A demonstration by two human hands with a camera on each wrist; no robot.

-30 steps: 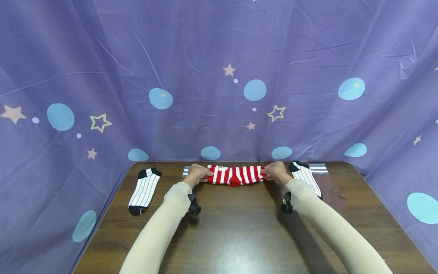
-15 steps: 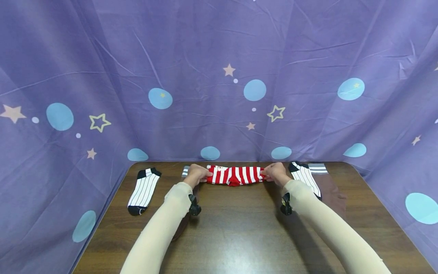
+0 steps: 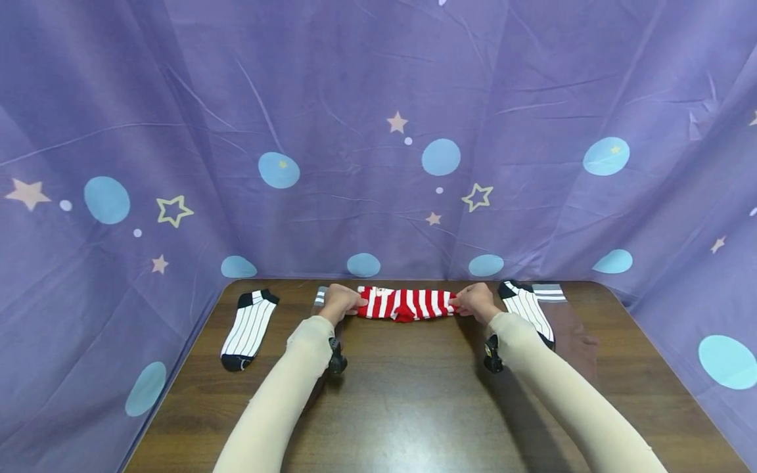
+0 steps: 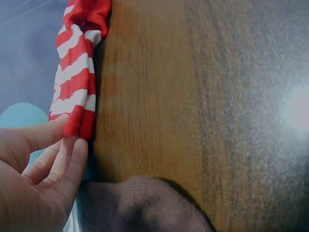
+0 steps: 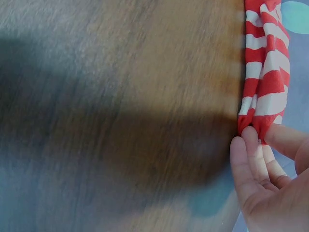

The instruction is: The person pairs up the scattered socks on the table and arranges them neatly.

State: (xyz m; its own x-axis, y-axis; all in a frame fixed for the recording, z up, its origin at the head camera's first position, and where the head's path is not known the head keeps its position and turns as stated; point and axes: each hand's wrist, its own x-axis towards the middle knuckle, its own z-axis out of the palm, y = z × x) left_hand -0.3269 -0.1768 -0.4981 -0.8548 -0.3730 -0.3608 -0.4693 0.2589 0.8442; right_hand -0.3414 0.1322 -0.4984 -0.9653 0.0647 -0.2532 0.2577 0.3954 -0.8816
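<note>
A red-and-white striped sock (image 3: 408, 304) lies stretched sideways at the far edge of the table, its solid red heel bulging toward me in the middle. My left hand (image 3: 340, 302) pinches its left end; in the left wrist view the thumb and fingers of the left hand (image 4: 46, 169) meet at the red end of the striped sock (image 4: 75, 72). At the other end my right hand (image 3: 476, 301) pinches the sock's tip, and the right wrist view shows the right hand (image 5: 270, 179) with its fingertips at the gathered red end of the striped sock (image 5: 270, 63).
Left on the table (image 3: 408, 387) lies a white striped ankle sock (image 3: 248, 332) with black toe and heel. A similar ankle sock (image 3: 528, 310) lies at right beside a long brown sock (image 3: 573, 328). Another brown sock (image 4: 140, 203) is partly under my left arm. A purple curtain (image 3: 355, 217) hangs behind.
</note>
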